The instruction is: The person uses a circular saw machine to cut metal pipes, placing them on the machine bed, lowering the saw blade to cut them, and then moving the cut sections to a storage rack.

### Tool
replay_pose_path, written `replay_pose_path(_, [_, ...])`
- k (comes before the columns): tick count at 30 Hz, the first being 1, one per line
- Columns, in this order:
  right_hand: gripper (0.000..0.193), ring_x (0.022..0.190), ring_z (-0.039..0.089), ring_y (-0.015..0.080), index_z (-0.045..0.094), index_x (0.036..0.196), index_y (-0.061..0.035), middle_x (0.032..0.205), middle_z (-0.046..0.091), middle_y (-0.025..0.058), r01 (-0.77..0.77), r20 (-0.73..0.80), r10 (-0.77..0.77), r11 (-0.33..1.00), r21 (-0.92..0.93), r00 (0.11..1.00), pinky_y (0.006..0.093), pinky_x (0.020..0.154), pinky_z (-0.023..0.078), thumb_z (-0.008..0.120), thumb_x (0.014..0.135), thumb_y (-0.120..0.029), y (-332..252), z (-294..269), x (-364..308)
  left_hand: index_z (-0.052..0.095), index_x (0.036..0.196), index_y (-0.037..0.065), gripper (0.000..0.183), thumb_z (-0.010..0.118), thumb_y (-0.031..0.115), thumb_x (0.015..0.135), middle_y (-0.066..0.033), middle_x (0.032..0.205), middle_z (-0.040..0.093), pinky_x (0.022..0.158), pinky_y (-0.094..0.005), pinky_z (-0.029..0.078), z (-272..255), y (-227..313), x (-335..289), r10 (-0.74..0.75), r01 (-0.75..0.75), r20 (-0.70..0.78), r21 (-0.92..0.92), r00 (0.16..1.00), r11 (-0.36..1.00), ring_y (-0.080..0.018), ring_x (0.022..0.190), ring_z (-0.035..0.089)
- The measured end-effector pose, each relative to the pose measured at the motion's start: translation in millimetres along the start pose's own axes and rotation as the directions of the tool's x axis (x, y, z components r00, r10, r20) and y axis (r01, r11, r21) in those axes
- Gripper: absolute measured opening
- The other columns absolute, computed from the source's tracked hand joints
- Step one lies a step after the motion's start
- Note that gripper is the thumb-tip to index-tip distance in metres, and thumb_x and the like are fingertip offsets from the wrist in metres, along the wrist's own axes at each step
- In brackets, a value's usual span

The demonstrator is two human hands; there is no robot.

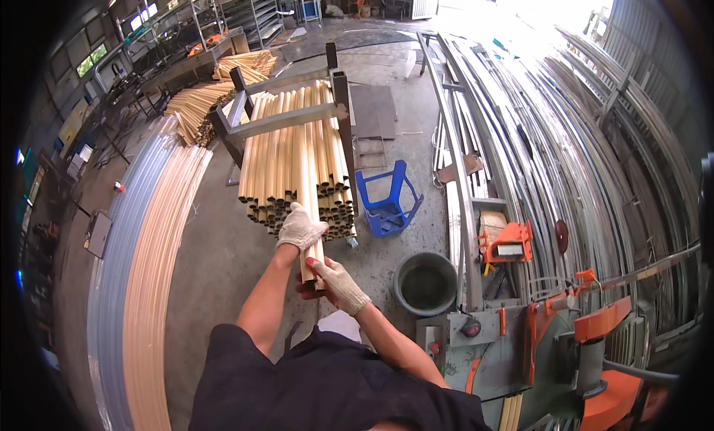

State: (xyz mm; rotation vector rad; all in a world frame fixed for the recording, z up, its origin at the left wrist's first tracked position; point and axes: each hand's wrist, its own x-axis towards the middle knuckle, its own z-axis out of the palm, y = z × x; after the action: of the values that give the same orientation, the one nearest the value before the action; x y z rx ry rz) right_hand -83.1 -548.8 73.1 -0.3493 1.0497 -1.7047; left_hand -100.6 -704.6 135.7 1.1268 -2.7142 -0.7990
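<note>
A stack of gold-coloured metal tubes [266,163] lies in a steel rack [286,122], open ends toward me. A few tubes [306,171] reach out of the stack toward my body; I cannot tell exactly how many. My left hand [300,229], in a pale knit glove, is closed over them just in front of the stack. Closer to me, my right hand [337,284], gloved too with red at the fingertips, grips the same tubes near their ends. Its fingers are partly hidden beneath them.
Long plastic-wrapped bars [141,245] lie along the left. Right of the rack are an upturned blue plastic stool [388,208] and a dark bucket [425,284]. A grey and orange machine [535,334] stands at the lower right, with long metal profiles [535,148] beyond it.
</note>
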Motion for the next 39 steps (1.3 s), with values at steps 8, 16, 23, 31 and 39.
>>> replay_pose_path(8, [0.036,0.061,0.070,0.0204,0.055,0.100,0.0001,0.069,0.059,0.0068,0.009,-0.255,-0.144,0.885,-0.465,0.956,0.0335,0.049,0.056,0.055,0.101,-0.035,-90.4,-9.1,75.7,0.043,0.137,-0.007,0.075,0.067,0.043,0.087,-0.0359,0.114,0.063,0.098,-0.0506,0.049,0.2,16.0,114.3,-0.033,0.021,-0.089,-0.138,0.996,0.990,-0.0480,0.112,0.062])
replay_pose_path(16, [0.039,0.047,0.056,0.0124,0.057,0.114,0.0016,0.069,0.061,0.0052,0.001,-0.456,-0.374,0.774,-0.633,0.808,0.0286,0.042,0.045,0.056,0.102,-0.035,-44.5,-40.3,102.5,0.032,0.151,-0.003,0.076,0.060,0.032,0.090,-0.0303,0.106,0.063,0.072,-0.0477,0.058,19.7,13.1,130.0,-0.048,0.076,-0.170,0.164,0.984,0.984,-0.0392,0.086,0.069])
replay_pose_path(23, [0.033,0.043,0.049,0.0089,0.058,0.110,-0.0005,0.072,0.060,0.0027,0.074,-0.557,-0.284,0.927,-0.368,0.780,0.0253,0.039,0.039,0.057,0.101,-0.033,-58.9,-18.8,116.9,0.032,0.150,-0.001,0.074,0.057,0.040,0.094,-0.0249,0.101,0.063,0.064,-0.0508,0.057,42.5,17.2,192.1,-0.034,0.086,-0.199,0.256,0.979,0.963,-0.0364,0.085,0.070])
replay_pose_path(31, [0.034,0.045,0.050,0.0099,0.058,0.110,-0.0066,0.074,0.060,0.0040,0.062,-0.422,-0.032,0.996,0.058,0.906,0.0242,0.037,0.035,0.052,0.104,-0.039,-81.2,-43.0,118.5,0.065,0.103,0.000,0.036,0.062,0.032,0.086,-0.0246,0.093,0.066,0.068,-0.0474,0.059,29.4,26.0,255.2,0.176,-0.099,-0.262,0.282,0.949,0.954,-0.0369,0.087,0.071])
replay_pose_path(39, [0.038,0.049,0.051,0.0073,0.055,0.123,-0.0021,0.077,0.061,0.0031,-0.078,-0.443,0.017,0.990,-0.120,0.896,0.0228,0.042,0.038,0.055,0.103,-0.034,-79.2,-34.3,10.8,0.062,0.092,-0.005,0.036,0.065,0.030,0.090,-0.0301,0.086,0.067,0.076,-0.0492,0.056,-4.6,13.2,214.9,0.107,-0.128,-0.190,-0.099,0.976,0.987,-0.0429,0.085,0.070])
